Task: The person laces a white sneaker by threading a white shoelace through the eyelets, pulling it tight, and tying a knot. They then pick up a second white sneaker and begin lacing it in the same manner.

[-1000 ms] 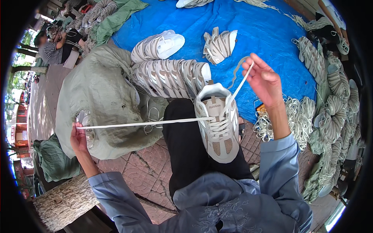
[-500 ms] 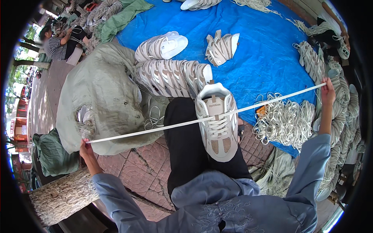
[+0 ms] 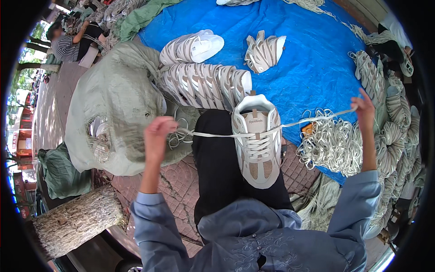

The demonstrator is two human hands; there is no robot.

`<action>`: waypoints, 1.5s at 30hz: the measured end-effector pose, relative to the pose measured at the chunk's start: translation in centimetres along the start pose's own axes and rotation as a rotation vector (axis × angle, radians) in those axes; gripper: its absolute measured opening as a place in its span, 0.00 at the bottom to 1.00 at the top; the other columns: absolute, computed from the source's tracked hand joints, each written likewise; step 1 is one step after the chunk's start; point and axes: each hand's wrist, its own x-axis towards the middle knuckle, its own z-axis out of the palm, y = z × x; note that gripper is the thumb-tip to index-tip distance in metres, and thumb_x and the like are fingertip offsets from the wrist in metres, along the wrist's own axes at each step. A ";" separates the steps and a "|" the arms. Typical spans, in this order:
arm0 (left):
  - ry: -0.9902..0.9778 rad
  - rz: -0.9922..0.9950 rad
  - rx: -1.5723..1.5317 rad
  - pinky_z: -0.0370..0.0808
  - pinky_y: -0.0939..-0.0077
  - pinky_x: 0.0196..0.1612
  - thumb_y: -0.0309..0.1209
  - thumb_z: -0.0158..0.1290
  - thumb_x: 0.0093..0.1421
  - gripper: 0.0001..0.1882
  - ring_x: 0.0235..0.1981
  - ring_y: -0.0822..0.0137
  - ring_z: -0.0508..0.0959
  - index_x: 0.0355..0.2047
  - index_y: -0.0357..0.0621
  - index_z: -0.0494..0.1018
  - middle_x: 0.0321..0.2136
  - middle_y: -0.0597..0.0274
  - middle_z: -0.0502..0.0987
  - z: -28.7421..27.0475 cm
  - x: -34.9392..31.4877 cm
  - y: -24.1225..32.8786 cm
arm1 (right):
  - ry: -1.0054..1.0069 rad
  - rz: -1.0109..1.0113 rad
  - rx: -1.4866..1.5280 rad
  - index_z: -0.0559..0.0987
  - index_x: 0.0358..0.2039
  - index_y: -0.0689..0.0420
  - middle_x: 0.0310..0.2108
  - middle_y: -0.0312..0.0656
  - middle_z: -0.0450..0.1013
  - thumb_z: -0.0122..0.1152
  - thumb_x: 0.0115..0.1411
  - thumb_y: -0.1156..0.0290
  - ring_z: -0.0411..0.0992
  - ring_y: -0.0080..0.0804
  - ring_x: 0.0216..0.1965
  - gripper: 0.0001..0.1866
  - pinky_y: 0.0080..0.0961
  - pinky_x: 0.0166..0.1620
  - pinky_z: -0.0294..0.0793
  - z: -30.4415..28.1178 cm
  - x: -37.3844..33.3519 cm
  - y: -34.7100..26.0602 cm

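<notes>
A beige and white sneaker [image 3: 256, 174] rests on my lap, toe toward me, its lower eyelets laced. A flat white shoelace [image 3: 213, 135] runs through its upper part and stretches out to both sides, slightly slack. My left hand [image 3: 157, 138] is closed at the lace's left end, over the edge of the grey-green sack; motion blurs it a little. On the other side my right hand [image 3: 365, 111] pinches the lace near its right end, index finger raised, above a heap of white laces [image 3: 333, 147].
Rows of nested sneaker uppers [image 3: 199, 86] lie on a blue tarp [image 3: 308, 59]. A bulging sack [image 3: 122, 81] stands at left, near a tree trunk [image 3: 81, 217]. Bundled uppers [image 3: 394, 136] pile up at far right. Another person [image 3: 70, 45] sits at far left.
Both hands have come inward, the left one moving right and up by a large distance. The lace, taut before, now sags and bends.
</notes>
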 end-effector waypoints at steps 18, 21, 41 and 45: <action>-0.128 0.515 0.524 0.69 0.69 0.23 0.22 0.51 0.46 0.03 0.20 0.59 0.72 0.23 0.40 0.68 0.18 0.57 0.70 14.7 -4.4 0.7 | -0.663 0.435 -0.135 0.74 0.23 0.64 0.18 0.38 0.70 0.54 0.45 0.82 0.70 0.21 0.16 0.03 0.16 0.17 0.64 31.3 -9.0 -4.4; -0.153 0.710 0.770 0.69 0.73 0.21 0.23 0.50 0.42 0.05 0.19 0.63 0.70 0.22 0.41 0.65 0.16 0.60 0.66 14.7 -4.8 1.0 | -0.616 0.556 -0.073 0.75 0.24 0.64 0.17 0.38 0.70 0.55 0.45 0.82 0.69 0.20 0.15 0.03 0.14 0.16 0.62 31.3 -9.6 -4.4; -0.792 0.422 0.971 0.71 0.63 0.22 0.26 0.46 0.47 0.06 0.22 0.57 0.77 0.20 0.35 0.68 0.16 0.46 0.72 14.9 -1.6 5.4 | -0.613 0.438 -0.026 0.77 0.23 0.64 0.20 0.39 0.72 0.57 0.45 0.82 0.69 0.20 0.16 0.03 0.14 0.17 0.65 27.8 -11.9 -4.2; -0.791 -0.148 0.652 0.72 0.63 0.25 0.26 0.45 0.48 0.06 0.22 0.56 0.76 0.22 0.34 0.68 0.18 0.43 0.72 15.7 -0.5 5.7 | -0.448 0.486 0.095 0.78 0.23 0.62 0.19 0.36 0.72 0.58 0.45 0.80 0.68 0.17 0.16 0.03 0.12 0.18 0.62 25.7 -9.9 -3.7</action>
